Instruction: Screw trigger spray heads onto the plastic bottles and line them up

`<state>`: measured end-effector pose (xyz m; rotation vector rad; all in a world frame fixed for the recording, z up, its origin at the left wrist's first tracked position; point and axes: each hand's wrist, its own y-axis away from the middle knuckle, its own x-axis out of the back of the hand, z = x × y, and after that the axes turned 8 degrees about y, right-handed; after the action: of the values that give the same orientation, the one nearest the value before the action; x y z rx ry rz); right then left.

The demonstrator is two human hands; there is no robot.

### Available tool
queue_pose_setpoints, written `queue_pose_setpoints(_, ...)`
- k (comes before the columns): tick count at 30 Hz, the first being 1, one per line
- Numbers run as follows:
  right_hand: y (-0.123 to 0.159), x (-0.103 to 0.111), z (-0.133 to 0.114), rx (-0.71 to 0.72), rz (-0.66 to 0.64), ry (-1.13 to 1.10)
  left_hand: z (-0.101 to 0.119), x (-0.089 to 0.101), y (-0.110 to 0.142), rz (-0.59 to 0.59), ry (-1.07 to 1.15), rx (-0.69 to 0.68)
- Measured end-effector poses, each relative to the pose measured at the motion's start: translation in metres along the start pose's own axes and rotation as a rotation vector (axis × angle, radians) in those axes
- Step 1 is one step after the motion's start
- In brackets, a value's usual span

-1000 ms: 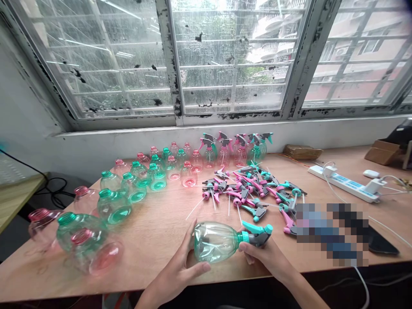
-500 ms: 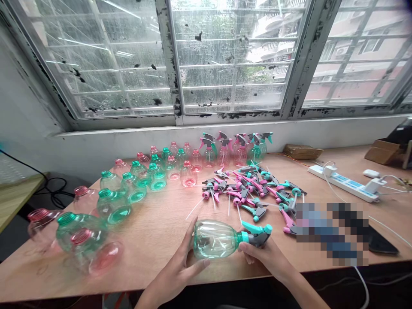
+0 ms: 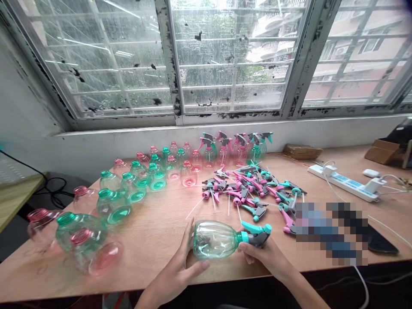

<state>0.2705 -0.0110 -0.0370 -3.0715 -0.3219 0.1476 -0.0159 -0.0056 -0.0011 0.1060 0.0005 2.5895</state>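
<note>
A clear green spray bottle (image 3: 215, 239) lies sideways above the near edge of the table, its teal and grey trigger head (image 3: 254, 234) pointing right. My left hand (image 3: 180, 266) cups the bottle's base, thumb below and fingers behind. At the neck, my right hand (image 3: 262, 253) is closed around the collar and grey part of the head; some of its fingers are hidden. Just beyond lies a heap of loose pink, teal and grey trigger heads (image 3: 244, 189) with thin white tubes.
Several open pink and green bottles (image 3: 116, 206) stand in rows at left. Spray bottles with heads fitted (image 3: 240, 150) stand by the wall. At right are a white power strip (image 3: 344, 182), a brown package (image 3: 302, 151), a dark phone-like object (image 3: 383, 240) and cables.
</note>
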Motion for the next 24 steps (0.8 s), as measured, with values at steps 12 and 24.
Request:
queue_pose_setpoints(12, -0.0009, -0.0013, -0.0026, 0.005, -0.004, 0.032, -0.0009, 0.0015, -0.0011, -0.012, -0.091, -0.031)
queue_pose_setpoints(24, -0.0022, -0.0024, -0.0052, 0.022, -0.01, 0.054, -0.0019, 0.0002, -0.0033, -0.018, -0.016, -0.045)
